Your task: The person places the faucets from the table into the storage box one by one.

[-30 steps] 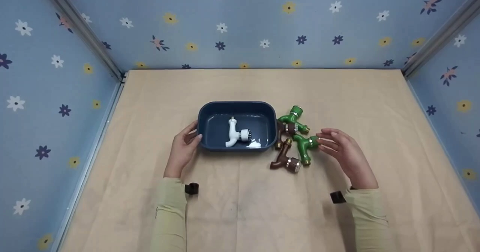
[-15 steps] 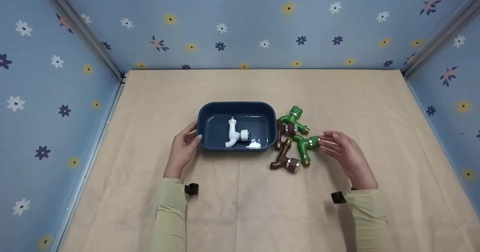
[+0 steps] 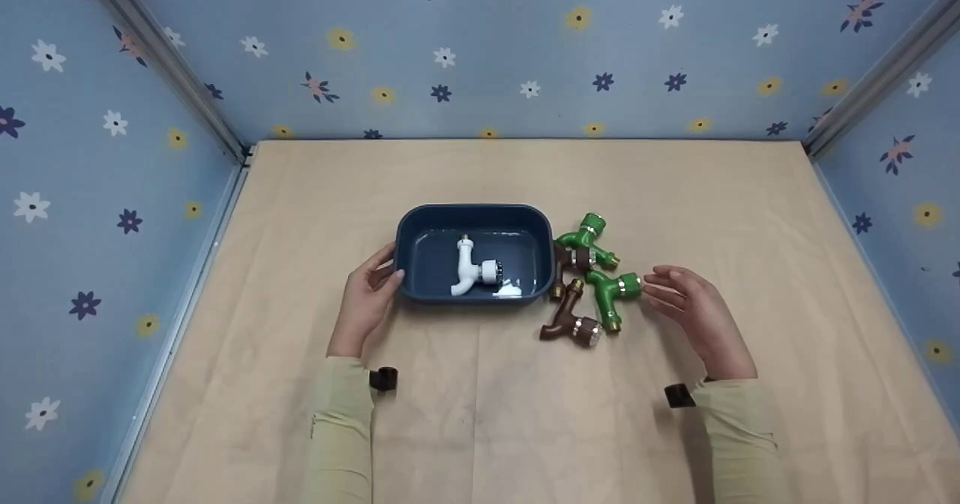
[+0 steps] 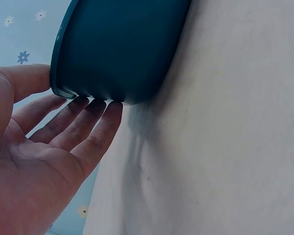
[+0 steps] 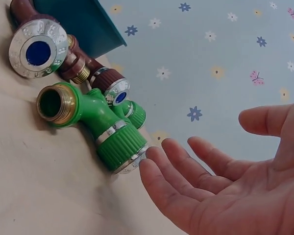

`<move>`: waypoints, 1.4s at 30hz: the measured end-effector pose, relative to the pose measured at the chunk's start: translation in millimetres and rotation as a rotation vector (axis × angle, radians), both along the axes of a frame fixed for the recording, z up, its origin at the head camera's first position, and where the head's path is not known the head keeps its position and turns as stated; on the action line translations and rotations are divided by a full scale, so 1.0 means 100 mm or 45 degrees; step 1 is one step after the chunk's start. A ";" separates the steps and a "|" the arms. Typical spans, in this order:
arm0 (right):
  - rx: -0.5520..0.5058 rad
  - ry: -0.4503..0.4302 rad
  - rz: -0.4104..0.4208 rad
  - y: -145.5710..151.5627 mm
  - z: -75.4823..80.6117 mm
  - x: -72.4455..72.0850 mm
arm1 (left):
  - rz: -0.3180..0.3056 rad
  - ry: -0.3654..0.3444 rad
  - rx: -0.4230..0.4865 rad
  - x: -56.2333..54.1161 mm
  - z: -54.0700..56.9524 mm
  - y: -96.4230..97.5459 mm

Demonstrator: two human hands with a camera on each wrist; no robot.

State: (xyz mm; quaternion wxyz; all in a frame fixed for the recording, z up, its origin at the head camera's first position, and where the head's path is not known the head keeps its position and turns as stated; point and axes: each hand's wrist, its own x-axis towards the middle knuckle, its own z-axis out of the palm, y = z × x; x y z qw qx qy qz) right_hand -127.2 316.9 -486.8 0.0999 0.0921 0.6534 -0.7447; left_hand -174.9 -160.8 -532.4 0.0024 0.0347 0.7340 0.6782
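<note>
A dark blue plastic tub (image 3: 420, 299) stands mid-table with a white tap (image 3: 467, 268) lying inside. At its left end, my left hand (image 3: 365, 298) holds the tub, thumb at the rim and fingertips against the outer wall (image 4: 112, 54). Right of the tub lie two green taps and two brown ones. The front green tap (image 3: 609, 294) is nearest my right hand (image 3: 697, 313), whose fingers are loosely extended, hold nothing and stay just short of its knob. In the right wrist view, that green tap (image 5: 95, 115) shows its threaded brass end.
Another green tap (image 3: 589, 240) touches the brown tap (image 3: 562, 268) beside the tub's right wall. The second brown tap (image 3: 566, 322) lies in front. Flower-patterned panels (image 3: 480, 54) enclose the beige-covered table (image 3: 480, 414) at the back and sides.
My right hand has shifted slightly right and toward me, opening a small gap to the front green tap's knob. The left hand, tub and taps have stayed put.
</note>
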 end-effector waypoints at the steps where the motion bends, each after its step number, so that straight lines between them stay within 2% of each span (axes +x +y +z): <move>1: 0.006 -0.004 -0.001 0.00 0.00 0.00 | -0.007 -0.004 0.006 0.01 0.04 0.01; 6: 0.033 -0.015 -0.012 -0.01 -0.02 -0.02 | -0.021 -0.033 0.015 0.08 0.25 0.04; 15: 0.073 -0.031 -0.043 -0.05 -0.10 -0.08 | -0.018 -0.004 0.046 0.08 0.23 0.05; 26: 0.140 -0.047 -0.035 -0.08 -0.13 -0.12 | -0.028 -0.036 0.021 0.09 0.25 0.04; 33: 0.200 -0.093 -0.062 -0.10 -0.17 -0.17 | -0.024 -0.045 0.006 0.09 0.26 0.04; 42: 0.242 -0.144 -0.042 -0.13 -0.19 -0.21 | -0.023 -0.017 0.015 0.09 0.25 0.04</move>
